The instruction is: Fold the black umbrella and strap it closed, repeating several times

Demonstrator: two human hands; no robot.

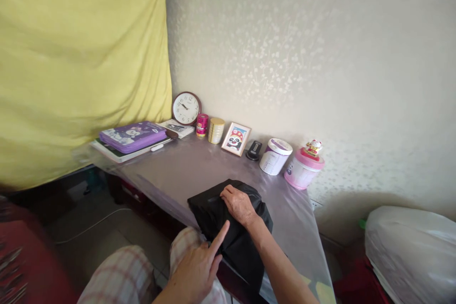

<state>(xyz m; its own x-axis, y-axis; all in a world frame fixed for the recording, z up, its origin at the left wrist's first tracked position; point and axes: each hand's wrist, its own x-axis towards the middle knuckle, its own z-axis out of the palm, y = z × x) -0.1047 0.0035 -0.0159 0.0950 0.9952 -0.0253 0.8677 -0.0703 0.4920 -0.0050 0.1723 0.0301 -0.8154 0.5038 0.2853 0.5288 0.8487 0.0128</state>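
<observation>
Black fabric (242, 263), mauve-grey tabletop (171, 166)
Purple cartoon-print case (133, 137) by the left edge; pink-and-white tub (302, 172) by the far edge.

The right hand (239, 205), fingers curled, rested on a black cloth (245, 251) draped over the near edge of the table (171, 168); the left hand (195, 266), index finger extended, was just beside it. Behind them stood a round clock (186, 108), a framed panda picture (236, 139) and a pink-lidded tub (302, 172) bearing a lucky-cat figurine (312, 148).
</observation>
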